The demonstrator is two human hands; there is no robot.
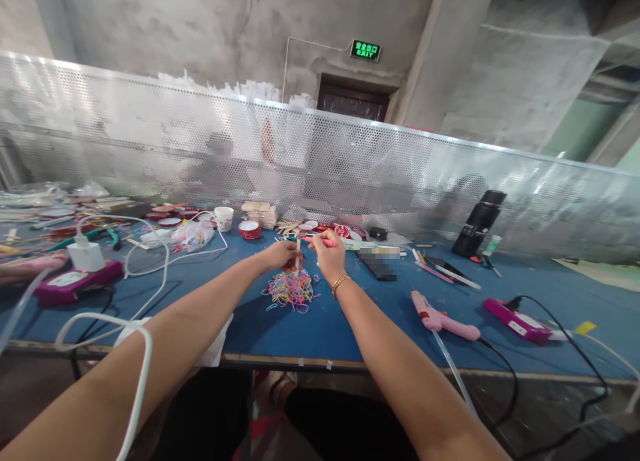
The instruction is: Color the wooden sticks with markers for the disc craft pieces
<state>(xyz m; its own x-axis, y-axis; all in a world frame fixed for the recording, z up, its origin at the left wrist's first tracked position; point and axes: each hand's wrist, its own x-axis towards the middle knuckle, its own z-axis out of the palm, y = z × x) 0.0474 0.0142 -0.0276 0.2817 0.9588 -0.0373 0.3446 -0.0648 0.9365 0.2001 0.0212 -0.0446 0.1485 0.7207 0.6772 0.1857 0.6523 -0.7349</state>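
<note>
Near the middle of the table, my left hand (281, 255) is closed on a flat, pale wooden craft stick (298, 259), held upright. My right hand (331, 255), with a gold bracelet at the wrist, grips a pinkish-red pen (328, 243). The pen points left and its tip is at the upper part of the stick; whether it touches I cannot tell. Just below both hands lies a loose heap of colourful small rubber bands (293, 291).
A pink glue gun (440, 319) and a purple power strip (517, 321) lie right, a black bottle (479, 224) behind. Left are another purple power strip (75, 284), white cable (165, 274) and paper cup (224, 219). Perforated metal screen (400, 161) borders the back.
</note>
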